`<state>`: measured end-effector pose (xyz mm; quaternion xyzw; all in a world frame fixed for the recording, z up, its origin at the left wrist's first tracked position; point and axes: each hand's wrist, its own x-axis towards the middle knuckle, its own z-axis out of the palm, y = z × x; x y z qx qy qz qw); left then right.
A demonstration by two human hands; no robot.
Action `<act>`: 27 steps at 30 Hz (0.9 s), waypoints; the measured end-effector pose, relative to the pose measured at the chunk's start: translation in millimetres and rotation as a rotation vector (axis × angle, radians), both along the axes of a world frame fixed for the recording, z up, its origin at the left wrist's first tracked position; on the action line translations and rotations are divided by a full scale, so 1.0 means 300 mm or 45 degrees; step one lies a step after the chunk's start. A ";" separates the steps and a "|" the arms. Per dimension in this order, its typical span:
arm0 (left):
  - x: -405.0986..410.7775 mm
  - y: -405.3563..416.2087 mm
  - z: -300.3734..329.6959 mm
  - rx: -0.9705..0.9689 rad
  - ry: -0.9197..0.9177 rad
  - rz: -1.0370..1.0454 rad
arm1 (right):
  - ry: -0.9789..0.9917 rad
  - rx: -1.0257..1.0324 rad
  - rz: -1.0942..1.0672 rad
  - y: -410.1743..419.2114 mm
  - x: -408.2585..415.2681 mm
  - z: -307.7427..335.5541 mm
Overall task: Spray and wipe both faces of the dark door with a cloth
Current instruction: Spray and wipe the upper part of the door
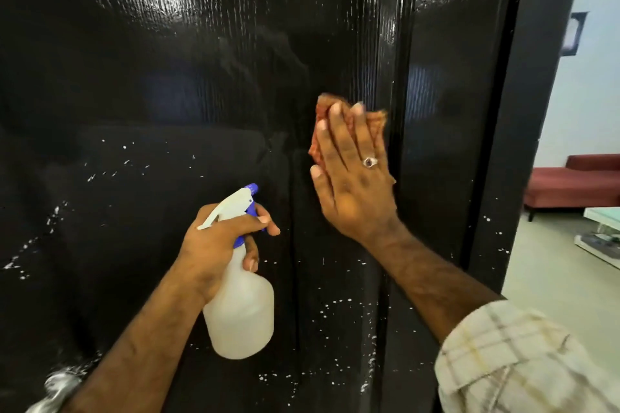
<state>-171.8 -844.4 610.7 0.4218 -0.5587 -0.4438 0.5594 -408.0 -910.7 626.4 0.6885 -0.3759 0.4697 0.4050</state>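
The door (167, 77) filled nearly the whole view, its glossy dark face streaked wet across the upper part and dotted with white droplets toward the lower left and lower right. The right hand (355, 178) lay flat against the door near its right edge, fingers straight and together, pressing an orange cloth (375, 121) to the surface just left of a raised vertical strip; the cloth showed only above and beside the fingertips. The left hand (218, 241) gripped the neck of a translucent bottle (240, 318) with a white and blue trigger head, fingers curled round it and the index finger extended beside the trigger, nozzle pointed at the door. A metal handle (57, 386) sat blurred at the lower left corner.

This looked like the wiping step on one face, with spray already laid on. Droplets still standing along the lower part suggested that area remained unwiped. The next move probably called for drawing the cloth downward with even pressure across those droplets, then working toward the left edge; the other face was out of sight, so its state could not be told.
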 end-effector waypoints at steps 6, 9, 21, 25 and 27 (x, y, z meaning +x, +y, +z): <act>0.036 0.028 0.019 0.011 0.030 -0.005 | 0.655 0.051 0.007 0.038 -0.172 -0.255; 0.062 0.055 0.032 -0.017 -0.003 -0.009 | 0.369 -0.017 -0.054 0.023 -0.180 -0.115; 0.188 0.073 0.042 -0.028 0.013 0.085 | 0.458 0.186 0.029 0.007 0.172 -0.235; 0.234 0.103 0.040 -0.029 -0.007 0.061 | 0.482 0.056 -0.019 0.024 0.007 -0.259; 0.264 0.106 0.043 -0.042 -0.014 0.084 | 0.366 0.016 -0.076 0.016 -0.024 -0.150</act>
